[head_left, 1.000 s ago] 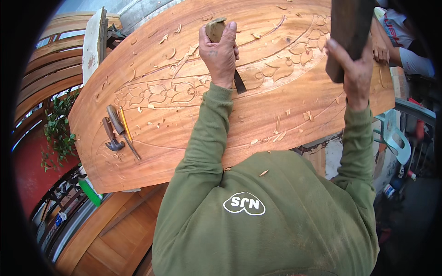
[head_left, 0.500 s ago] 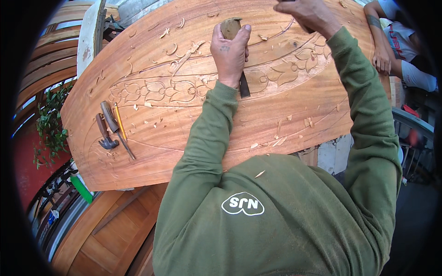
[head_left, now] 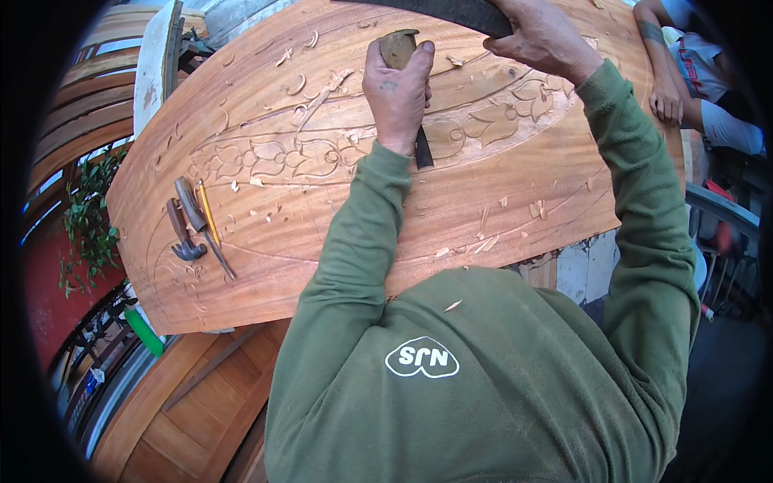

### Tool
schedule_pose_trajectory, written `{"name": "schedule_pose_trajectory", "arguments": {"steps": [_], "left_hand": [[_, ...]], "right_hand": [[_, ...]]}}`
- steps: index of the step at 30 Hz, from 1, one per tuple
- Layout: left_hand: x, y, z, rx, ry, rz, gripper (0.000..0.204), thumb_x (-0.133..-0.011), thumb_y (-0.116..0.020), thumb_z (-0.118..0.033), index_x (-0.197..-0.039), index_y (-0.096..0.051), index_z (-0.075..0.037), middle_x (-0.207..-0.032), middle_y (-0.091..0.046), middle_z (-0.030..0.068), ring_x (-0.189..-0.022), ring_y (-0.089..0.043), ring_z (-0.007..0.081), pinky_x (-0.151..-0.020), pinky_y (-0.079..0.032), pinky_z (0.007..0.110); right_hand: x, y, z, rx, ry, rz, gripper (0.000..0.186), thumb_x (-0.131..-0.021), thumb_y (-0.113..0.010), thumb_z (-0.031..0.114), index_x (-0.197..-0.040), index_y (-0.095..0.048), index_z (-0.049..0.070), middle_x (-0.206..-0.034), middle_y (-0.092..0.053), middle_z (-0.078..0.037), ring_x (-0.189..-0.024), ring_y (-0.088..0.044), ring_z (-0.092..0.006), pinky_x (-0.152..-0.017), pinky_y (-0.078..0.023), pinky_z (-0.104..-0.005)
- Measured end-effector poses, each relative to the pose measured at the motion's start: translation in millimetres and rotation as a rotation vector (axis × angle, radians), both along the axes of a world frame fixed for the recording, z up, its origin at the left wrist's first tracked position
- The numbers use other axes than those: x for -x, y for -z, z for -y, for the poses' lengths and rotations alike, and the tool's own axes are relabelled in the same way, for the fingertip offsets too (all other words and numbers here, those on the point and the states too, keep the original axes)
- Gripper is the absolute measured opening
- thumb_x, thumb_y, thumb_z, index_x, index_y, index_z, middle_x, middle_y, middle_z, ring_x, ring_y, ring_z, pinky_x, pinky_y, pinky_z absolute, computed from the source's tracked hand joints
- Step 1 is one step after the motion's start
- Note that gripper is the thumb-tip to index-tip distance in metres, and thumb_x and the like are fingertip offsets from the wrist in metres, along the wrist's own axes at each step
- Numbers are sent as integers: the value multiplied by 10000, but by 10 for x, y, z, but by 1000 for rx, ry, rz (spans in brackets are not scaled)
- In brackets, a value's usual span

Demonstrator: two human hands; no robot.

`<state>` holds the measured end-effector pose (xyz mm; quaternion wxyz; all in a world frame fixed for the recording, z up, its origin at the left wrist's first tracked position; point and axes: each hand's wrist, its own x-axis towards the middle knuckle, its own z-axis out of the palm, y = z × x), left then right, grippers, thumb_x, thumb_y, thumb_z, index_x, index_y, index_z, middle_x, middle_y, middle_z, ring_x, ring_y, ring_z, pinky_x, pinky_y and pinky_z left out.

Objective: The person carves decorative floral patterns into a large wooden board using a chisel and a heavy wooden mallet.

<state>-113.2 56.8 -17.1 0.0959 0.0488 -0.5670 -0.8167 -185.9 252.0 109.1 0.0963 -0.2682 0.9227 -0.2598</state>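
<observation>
My left hand (head_left: 396,92) is wrapped round the wooden handle (head_left: 398,50) of a chisel; its dark flat blade (head_left: 423,150) comes out below my fist over the carved wooden panel (head_left: 338,229). At the far right, my right hand (head_left: 543,36) grips one end of a long dark bar (head_left: 451,13). The bar is raised beyond the chisel handle and apart from it, and its other end runs out of the upper edge. Carved leaves and flowers (head_left: 310,157) lie in a band across the panel under my left wrist.
On the panel's left lie a claw hammer (head_left: 183,233), a second wooden-handled chisel (head_left: 192,205) and a yellow pencil (head_left: 208,211). Curled wood shavings (head_left: 326,95) are scattered about. Another person's hand (head_left: 667,105) rests by the right edge. A leafy plant (head_left: 88,217) stands at left.
My right hand has come a little lower, and the long dark bar now shows across the top. My left hand with the chisel has shifted slightly left.
</observation>
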Motion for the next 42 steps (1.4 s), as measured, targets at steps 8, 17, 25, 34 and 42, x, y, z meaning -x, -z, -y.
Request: {"name": "schedule_pose_trajectory", "arguments": {"steps": [8,17,25,34,42], "left_hand": [[-323,-118,332,-125,-370,-54,265,-1062,-722,-306,-1130,-584,-91,-668,-596,9,-479,-563,112,-379,-455,260],[-45,-218,131,35,-172,-165,227,-1041,-762,-211,-1108,-607,-60,-676,-592,6,-460,-540,77,-364,-423,230],[5,-140,206,-4,-77,-36,254,-1013,-799,-214,-1065,-590,-79,-714,-616,-14,-479,-548,46,-387,-436,209],[35,-70,138,33,36,16,265,-1004,-806,-221,-1080,-606,-64,-679,-600,2,-476,-554,74,-393,-423,225],[75,0,151,41,50,83,279,-1000,-808,-210,-1080,-580,-69,-680,-593,-13,-470,-536,64,-399,-416,220]], "right_hand": [[-294,14,-162,250,94,-95,800,-794,-788,28,-1558,-568,111,-1397,-702,-177,-1290,-685,-261,-1054,-549,-384],[-307,200,-289,507,153,-213,778,-854,-850,37,-1566,-535,26,-1412,-669,-97,-1291,-596,-137,-1096,-497,-315],[-109,182,-270,759,248,-210,882,-842,-888,44,-1610,-455,21,-1392,-656,-90,-1253,-613,-158,-1061,-521,-322],[14,200,-59,22,-82,18,807,-765,-757,81,-1542,-541,31,-1314,-714,-168,-1220,-669,-246,-1032,-533,-374],[83,278,59,156,42,93,837,-780,-751,101,-1576,-500,36,-1336,-695,-236,-1264,-661,-307,-1071,-519,-398]]}}
